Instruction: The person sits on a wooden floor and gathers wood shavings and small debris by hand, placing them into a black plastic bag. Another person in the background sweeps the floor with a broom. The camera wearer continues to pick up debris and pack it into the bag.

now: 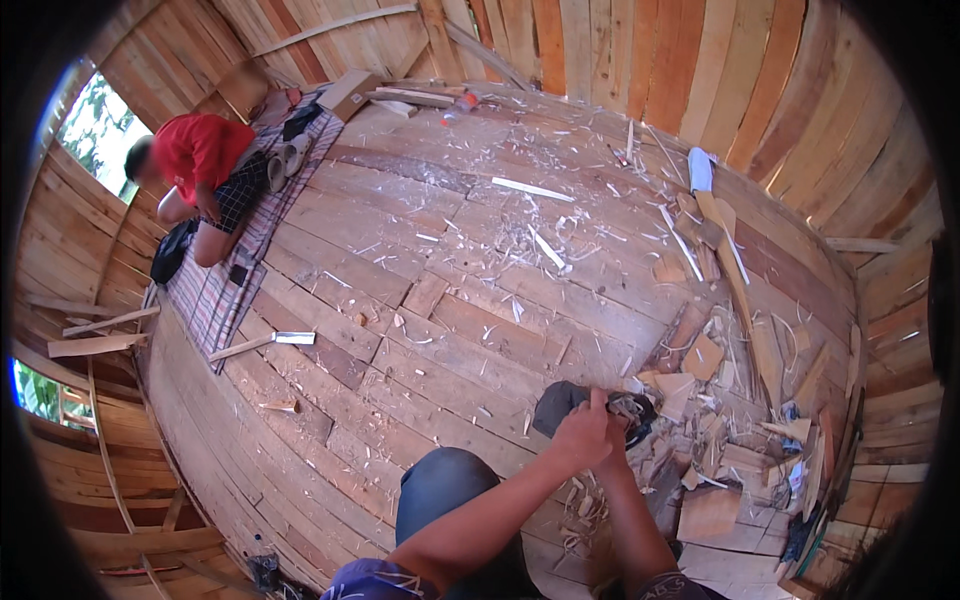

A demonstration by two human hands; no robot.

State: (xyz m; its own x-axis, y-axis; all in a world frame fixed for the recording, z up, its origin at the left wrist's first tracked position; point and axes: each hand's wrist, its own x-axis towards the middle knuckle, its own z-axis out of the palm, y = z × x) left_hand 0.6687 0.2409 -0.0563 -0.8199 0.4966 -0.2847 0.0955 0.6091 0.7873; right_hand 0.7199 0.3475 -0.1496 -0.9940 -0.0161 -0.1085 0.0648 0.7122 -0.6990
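Observation:
My hands meet in front of my bent knee, over a dark cloth bag [557, 408] that looks crumpled and partly open at its right side. Small mixed things or scraps show in its dark opening [636, 408]; I cannot make them out. My left hand [580, 434] is closed on the bag's middle, its forearm crossing from the lower left. Close against it, my right hand [611, 452] is closed at the bag's near edge, its fingers partly hidden by the left. Wood offcuts [675, 395] lie just right of the bag.
A person in a red top [205, 155] sits on a striped mat [205, 300] at the far left. A hatchet-like tool with a pale blade [293, 338] lies near the mat. Shavings litter the plank floor [420, 300]. A long wooden piece [745, 300] lies at right.

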